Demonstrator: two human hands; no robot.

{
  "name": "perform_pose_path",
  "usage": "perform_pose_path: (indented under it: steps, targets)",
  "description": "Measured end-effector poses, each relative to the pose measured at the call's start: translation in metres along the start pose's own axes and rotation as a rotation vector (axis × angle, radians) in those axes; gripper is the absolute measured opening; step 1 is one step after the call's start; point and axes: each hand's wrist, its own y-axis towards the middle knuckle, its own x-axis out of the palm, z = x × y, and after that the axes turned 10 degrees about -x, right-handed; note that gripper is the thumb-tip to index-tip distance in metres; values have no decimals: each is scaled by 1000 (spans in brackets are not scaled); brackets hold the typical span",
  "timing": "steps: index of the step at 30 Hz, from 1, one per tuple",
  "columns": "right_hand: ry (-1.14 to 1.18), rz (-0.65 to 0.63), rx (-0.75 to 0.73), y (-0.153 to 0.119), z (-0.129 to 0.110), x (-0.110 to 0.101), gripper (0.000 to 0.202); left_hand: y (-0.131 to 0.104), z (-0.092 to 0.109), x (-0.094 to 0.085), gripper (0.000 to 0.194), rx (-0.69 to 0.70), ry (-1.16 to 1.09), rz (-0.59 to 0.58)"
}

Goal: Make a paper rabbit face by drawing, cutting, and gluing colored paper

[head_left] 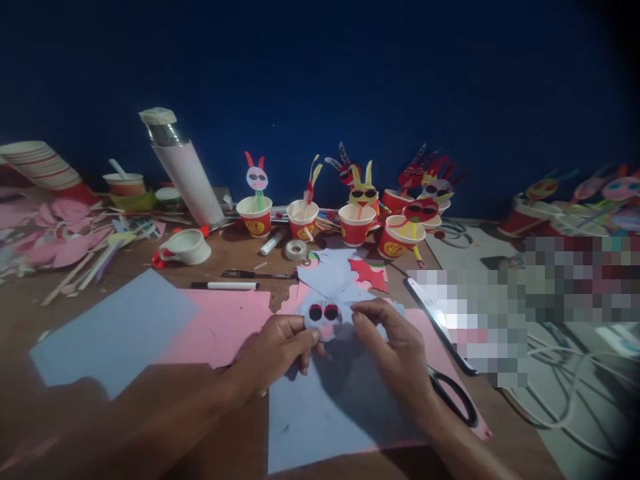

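A small round white paper face (324, 328) with two dark red-rimmed eyes and a pink patch is pinched at its left edge by my left hand (285, 343). On the face's right, my right hand (393, 340) is held with thumb and forefinger apart and nothing visible between them. Both hands are over a large pale blue sheet (310, 427), which lies partly on pink paper (220, 317). Beyond the face lie cut pale paper pieces (325, 270) and a red jagged scrap (369, 275).
Red paper cups (256, 217) with paper-face figures stand along the back beside a leaning flask (185, 173). Scissors (455, 397) lie by my right wrist, near a phone-like device (437, 320). Markers (225, 285), a tape roll (296, 250) and a white cup (187, 247) lie farther back.
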Motion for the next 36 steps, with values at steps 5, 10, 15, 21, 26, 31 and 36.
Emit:
perform_pose_path:
  steps: [5, 10, 15, 21, 26, 31, 36]
  targets:
    - [-206, -228, -362, -6, 1, 3, 16, 0, 0, -1, 27, 36, 50, -23]
    - [-373, -271, -418, -6, 7, 5, 15, 0, 2, -1, 21, 15, 78, -54]
    - [-450, -283, -458, -4, 8, 6, 14, 1, 1, -2, 16, -8, 116, -30]
    - [-462, -266, -516, -5, 8, 6, 12, 0, 1, -4, 20, -5, 137, -50]
    - [-495, -251, -566, -5, 7, 5, 12, -2, 6, -2, 31, -51, 4, -52]
    - [-512, -253, -605, -5, 8, 5, 13, -2, 6, 0, 36, -71, -29, -47]
    - [-524, -283, -612, -6, 10, 6, 14, -2, 3, -1, 39, -61, 36, -27]
